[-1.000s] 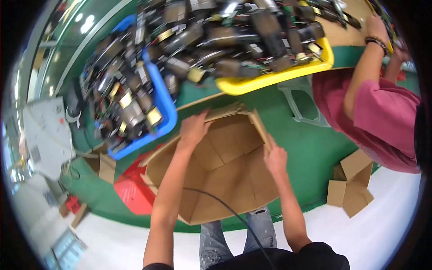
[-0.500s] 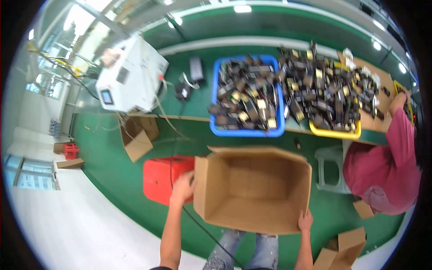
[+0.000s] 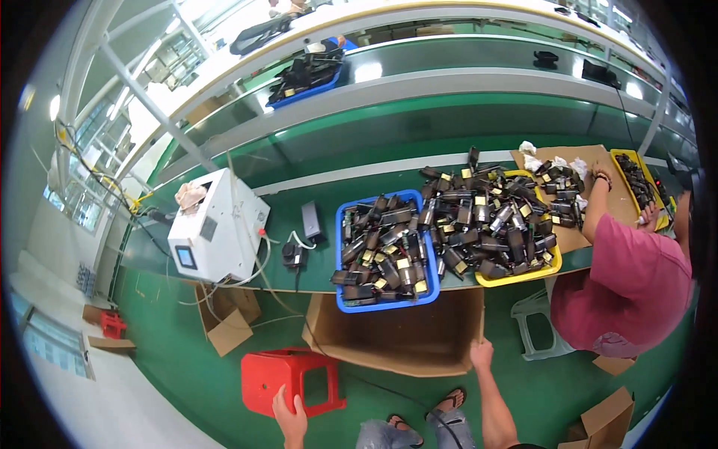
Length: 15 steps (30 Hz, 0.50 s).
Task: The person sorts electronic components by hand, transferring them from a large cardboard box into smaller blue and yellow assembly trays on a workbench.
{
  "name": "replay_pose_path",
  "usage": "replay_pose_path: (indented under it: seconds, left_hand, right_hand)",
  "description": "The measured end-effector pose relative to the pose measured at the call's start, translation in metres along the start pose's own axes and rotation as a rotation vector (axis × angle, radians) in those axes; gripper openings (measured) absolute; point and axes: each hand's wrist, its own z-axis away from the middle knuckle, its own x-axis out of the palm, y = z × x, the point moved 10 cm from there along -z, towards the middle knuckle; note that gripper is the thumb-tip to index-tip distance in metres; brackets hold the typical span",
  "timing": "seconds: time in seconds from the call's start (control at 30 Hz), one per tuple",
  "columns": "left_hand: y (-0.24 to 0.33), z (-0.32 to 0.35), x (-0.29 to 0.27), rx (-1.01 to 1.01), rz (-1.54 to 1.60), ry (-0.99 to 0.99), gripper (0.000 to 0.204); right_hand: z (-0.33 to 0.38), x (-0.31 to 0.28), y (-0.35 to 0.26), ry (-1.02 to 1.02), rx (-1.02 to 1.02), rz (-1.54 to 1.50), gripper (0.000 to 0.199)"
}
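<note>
A large open cardboard box (image 3: 400, 340) stands on the floor, its far part tucked beneath the green workbench (image 3: 299, 273). My right hand (image 3: 482, 354) grips the box's near right edge. Beside the red plastic stool (image 3: 262, 382), my left hand (image 3: 290, 414) has its fingers and thumb apart and holds nothing; whether it touches the stool I cannot tell. Above the box, a blue basket (image 3: 435, 258) full of small dark devices with yellow labels sits at the bench's front edge. Next to it a yellow basket (image 3: 523, 277) is heaped with the same devices.
A white machine (image 3: 217, 228) with a small screen stands on the bench's left. A black cable (image 3: 389, 391) crosses in front of my feet. At right a person in a red shirt (image 3: 628, 288) works near a grey stool (image 3: 527, 325). Opened cartons (image 3: 232, 329) lie on the floor.
The box has moved away from me, partly under the bench. My left hand has left its side and dropped nearer to me; my right hand keeps its grip. The view has tilted up.
</note>
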Motion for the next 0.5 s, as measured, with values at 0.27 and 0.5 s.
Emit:
replay_pose_path:
  seconds: [0.27, 0.5]
  left_hand:
    - [0.007, 0.063, 0.210, 0.260, 0.159, -0.388, 0.057]
    - [0.130, -0.051, 0.361, 0.703, -0.080, -0.173, 0.080]
  right_hand:
    - [-0.056, 0.090, -0.086, -0.101, -0.092, -0.059, 0.070]
    - [-0.131, 0.211, -0.002, -0.979, -0.027, -0.559, 0.052]
